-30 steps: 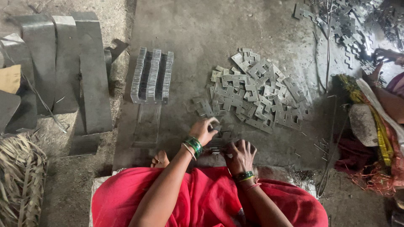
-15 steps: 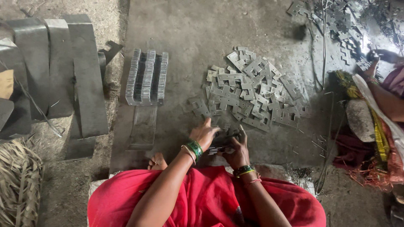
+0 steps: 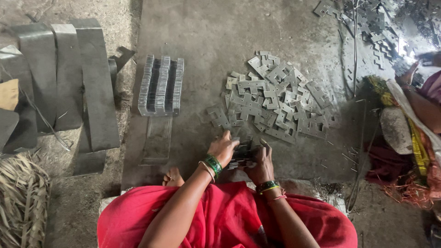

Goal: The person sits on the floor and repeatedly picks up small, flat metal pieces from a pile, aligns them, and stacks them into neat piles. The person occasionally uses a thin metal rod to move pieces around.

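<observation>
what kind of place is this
Likely a small metal-stamping workshop, worked on the floor: a heap of loose stamped plates, neat stacked rows, and bent sheet-metal strips on bare concrete.

A single head-worn camera looks steeply down from above the seated person. The grip of both hands (image 3: 243, 154) sits low and centre, fairly near. Beyond the grip spreads the floor (image 3: 206, 41); there is no second view to overlap.

Metal parts spread over a floor slab

Loose stamped plates (image 3: 278, 98) lie at the slab's right side; stacked plates (image 3: 161, 86) stand near its left edge; bent strips (image 3: 69, 78) lie left, off the slab (image 3: 206, 32).
</observation>
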